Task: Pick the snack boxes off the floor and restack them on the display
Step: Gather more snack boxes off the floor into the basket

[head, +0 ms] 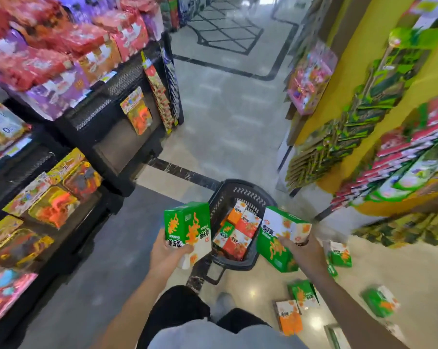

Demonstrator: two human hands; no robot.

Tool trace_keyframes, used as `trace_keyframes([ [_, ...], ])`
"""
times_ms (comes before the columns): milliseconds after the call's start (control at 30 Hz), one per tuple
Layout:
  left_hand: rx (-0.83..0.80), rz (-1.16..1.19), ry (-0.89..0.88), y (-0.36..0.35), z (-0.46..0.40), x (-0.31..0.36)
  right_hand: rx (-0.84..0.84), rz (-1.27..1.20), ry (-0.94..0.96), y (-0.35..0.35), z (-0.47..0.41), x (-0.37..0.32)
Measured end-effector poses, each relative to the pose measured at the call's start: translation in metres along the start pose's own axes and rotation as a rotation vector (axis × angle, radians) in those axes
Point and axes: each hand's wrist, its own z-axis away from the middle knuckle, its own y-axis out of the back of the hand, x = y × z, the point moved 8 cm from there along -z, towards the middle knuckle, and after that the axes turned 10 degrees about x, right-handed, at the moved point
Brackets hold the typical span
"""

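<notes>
The left hand (168,250) grips a green box (187,226); the right hand (304,253) grips another box (280,235), probably carrying both to the display.

Black trousers (177,313) — grey top (212,336)

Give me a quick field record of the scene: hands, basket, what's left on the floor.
left hand: holds a green snack box
right hand: holds a second green box
basket: black, on the floor between the hands, with orange and green boxes inside
floor boxes: several green and orange ones scattered at right
display: stacked shelves at right
</notes>
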Motion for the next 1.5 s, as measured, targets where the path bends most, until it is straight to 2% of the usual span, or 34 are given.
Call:
trace_keyframes([
  [233,-0.125,-0.213,0.052,-0.083,-0.126,0.012,0.115,0.082,-0.198,-0.038,-0.044,-0.012],
  [467,-0.235,-0.446,0.002,-0.174,-0.252,0.001,0.175,0.126,-0.336,-0.111,-0.100,-0.021],
  [733,-0.421,-0.667,-0.144,-0.334,-0.334,-0.056,0.149,0.117,-0.470,-0.213,-0.191,0.064],
  [867,-0.327,-0.695,-0.128,-0.391,-0.371,-0.115,0.117,0.085,-0.474,-0.257,-0.233,0.114],
  [1000,-0.217,-0.756,-0.148,-0.421,-0.400,-0.164,0.112,0.027,-0.495,-0.283,-0.255,0.155],
  [1133,-0.203,-0.812,-0.173,-0.440,-0.417,-0.196,0.097,0.016,-0.518,-0.296,-0.268,0.184],
  [1233,-0.251,-0.857,-0.115,-0.451,-0.433,-0.224,0.091,0.018,-0.528,-0.302,-0.276,0.195],
  [1367,-0.408,-0.922,0.055,-0.462,-0.448,-0.265,0.087,0.036,-0.539,-0.307,-0.286,0.202],
  [1500,-0.466,-0.947,0.107,-0.458,-0.463,-0.278,0.088,0.060,-0.549,-0.317,-0.299,0.202],
])
